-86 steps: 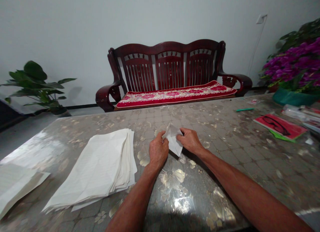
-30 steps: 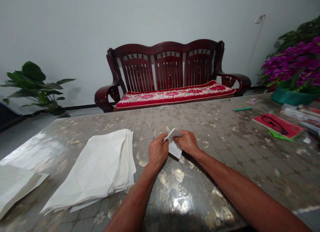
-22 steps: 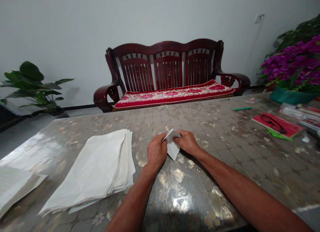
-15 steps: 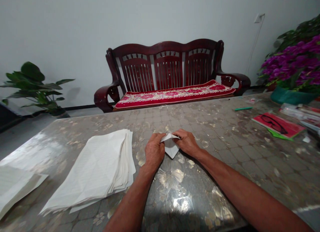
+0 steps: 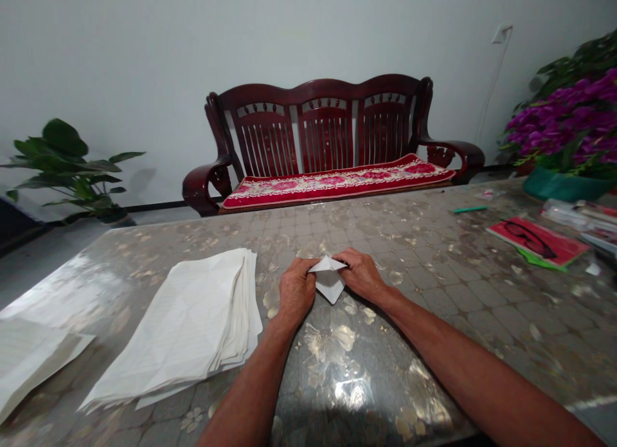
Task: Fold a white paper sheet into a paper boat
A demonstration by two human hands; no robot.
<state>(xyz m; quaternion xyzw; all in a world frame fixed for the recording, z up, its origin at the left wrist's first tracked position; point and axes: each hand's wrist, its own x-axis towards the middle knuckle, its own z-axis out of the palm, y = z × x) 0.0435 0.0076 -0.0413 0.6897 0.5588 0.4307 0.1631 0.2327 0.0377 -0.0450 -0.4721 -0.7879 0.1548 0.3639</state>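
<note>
A small piece of folded white paper [image 5: 330, 285] is held between my two hands above the patterned table [image 5: 414, 254]. It has a raised peak at the top and a pointed lower corner facing me. My left hand [image 5: 296, 286] is closed on its left edge, with the thumb along the upper side. On the opposite edge my right hand [image 5: 360, 273] pinches the paper; some fingertips are hidden behind it. To the left of my left hand lies a thick stack of white sheets [image 5: 183, 318], its top sheet creased.
Another folded sheet [image 5: 33, 357] lies at the far left. On the right are a red booklet [image 5: 559, 244] with eyeglasses [image 5: 530, 236] on it, a green pen [image 5: 470, 209] and a teal flowerpot [image 5: 563, 184]. A wooden bench [image 5: 322, 119] stands beyond the table.
Both hands stay in nearly the same place on the folded paper. Its peak looks slightly more spread; the view has shifted a touch.
</note>
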